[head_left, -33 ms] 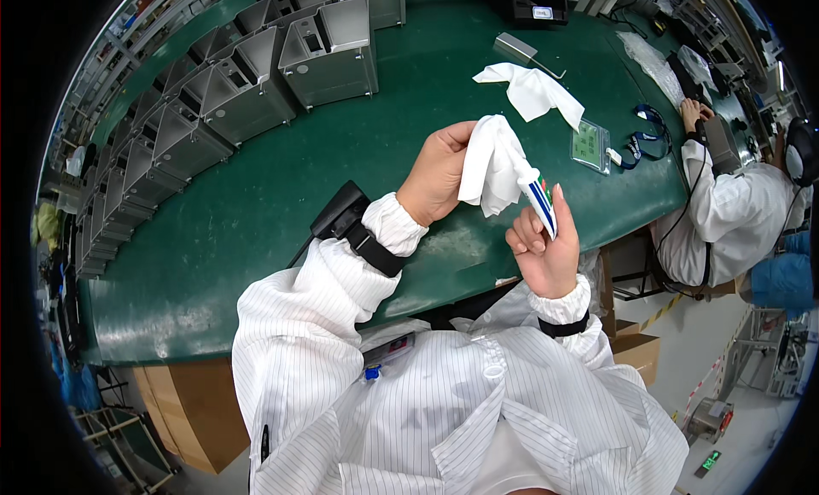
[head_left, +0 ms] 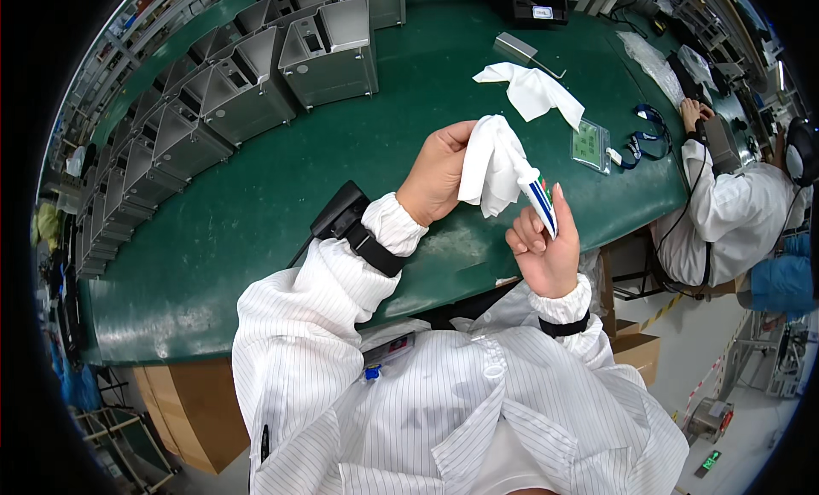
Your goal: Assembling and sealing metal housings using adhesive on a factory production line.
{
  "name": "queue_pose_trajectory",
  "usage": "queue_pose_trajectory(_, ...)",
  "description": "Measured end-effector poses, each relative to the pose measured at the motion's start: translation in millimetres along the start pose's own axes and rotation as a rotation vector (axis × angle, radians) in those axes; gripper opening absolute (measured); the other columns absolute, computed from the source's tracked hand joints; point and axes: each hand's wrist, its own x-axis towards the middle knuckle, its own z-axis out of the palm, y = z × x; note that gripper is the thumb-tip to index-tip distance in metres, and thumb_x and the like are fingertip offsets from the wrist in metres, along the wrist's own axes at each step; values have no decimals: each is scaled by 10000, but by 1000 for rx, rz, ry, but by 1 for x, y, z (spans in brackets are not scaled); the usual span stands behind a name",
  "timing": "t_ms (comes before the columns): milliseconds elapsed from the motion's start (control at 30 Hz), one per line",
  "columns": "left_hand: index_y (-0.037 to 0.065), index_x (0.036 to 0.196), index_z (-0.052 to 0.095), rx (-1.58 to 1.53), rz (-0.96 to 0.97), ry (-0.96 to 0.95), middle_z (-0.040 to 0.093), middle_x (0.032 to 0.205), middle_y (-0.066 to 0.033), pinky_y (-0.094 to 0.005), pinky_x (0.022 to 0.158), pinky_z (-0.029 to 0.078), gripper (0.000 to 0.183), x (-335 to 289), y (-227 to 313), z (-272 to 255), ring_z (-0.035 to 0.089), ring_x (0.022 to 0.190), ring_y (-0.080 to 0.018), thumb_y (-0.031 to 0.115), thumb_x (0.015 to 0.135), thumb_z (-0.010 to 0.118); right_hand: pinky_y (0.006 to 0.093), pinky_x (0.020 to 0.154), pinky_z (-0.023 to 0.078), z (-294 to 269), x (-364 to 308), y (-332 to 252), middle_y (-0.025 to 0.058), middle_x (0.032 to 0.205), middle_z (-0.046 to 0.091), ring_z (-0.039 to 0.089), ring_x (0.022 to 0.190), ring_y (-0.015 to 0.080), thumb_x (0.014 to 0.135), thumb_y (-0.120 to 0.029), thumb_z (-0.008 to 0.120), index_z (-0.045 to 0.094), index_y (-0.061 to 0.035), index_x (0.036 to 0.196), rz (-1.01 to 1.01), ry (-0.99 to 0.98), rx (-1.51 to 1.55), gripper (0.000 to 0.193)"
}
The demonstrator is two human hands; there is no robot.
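Observation:
My left hand (head_left: 437, 172) is closed on a folded white cloth (head_left: 493, 162) that hangs above the green tabletop. My right hand (head_left: 548, 249) grips a small white tube (head_left: 537, 198) with blue and green markings between thumb and fingers. The tube slants up to the left, and its upper end meets the lower right part of the cloth. Whether that end is capped is hidden by the cloth. Beyond my hands, a second white cloth (head_left: 533, 92) lies crumpled on the table.
Rows of grey metal housings (head_left: 328, 55) line the left and far side of the green table (head_left: 256, 239). To the right lie a badge (head_left: 589, 145) with a blue lanyard (head_left: 644, 141), and a metal block (head_left: 515, 47) with a hex key. A co-worker (head_left: 734, 213) sits at the right.

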Motion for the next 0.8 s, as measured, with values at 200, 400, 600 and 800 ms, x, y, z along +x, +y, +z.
queue_pose_trajectory(200,10,1070,584,-34,-5,-19,643,955,-67,-264,726,520,244,-2,0,1,631,820,-133,52,830,601,228,434,256,-1,4,-4,-23,410,273,235,386,80,947,-402,350,408,-107,558,177,-3,164,492)
queue_pose_trajectory(400,23,1081,583,-127,-41,-72,641,980,-75,-269,730,531,241,-3,1,2,636,832,-146,52,842,582,226,430,256,-3,4,-4,-27,404,268,232,382,78,944,-402,355,406,-110,556,220,-40,215,488)
queue_pose_trajectory(600,11,1069,584,-30,-18,-2,639,961,-70,-260,739,520,226,-2,2,5,627,818,-132,38,845,570,231,431,258,-1,4,-3,-28,412,278,241,381,76,948,-395,361,410,-107,572,120,52,65,476)
queue_pose_trajectory(800,-27,1023,604,774,207,175,628,877,-30,-216,701,465,190,-3,3,11,574,779,-80,29,851,546,227,447,256,7,0,1,-12,494,351,273,419,66,944,-371,407,436,-91,666,-89,183,-215,396)
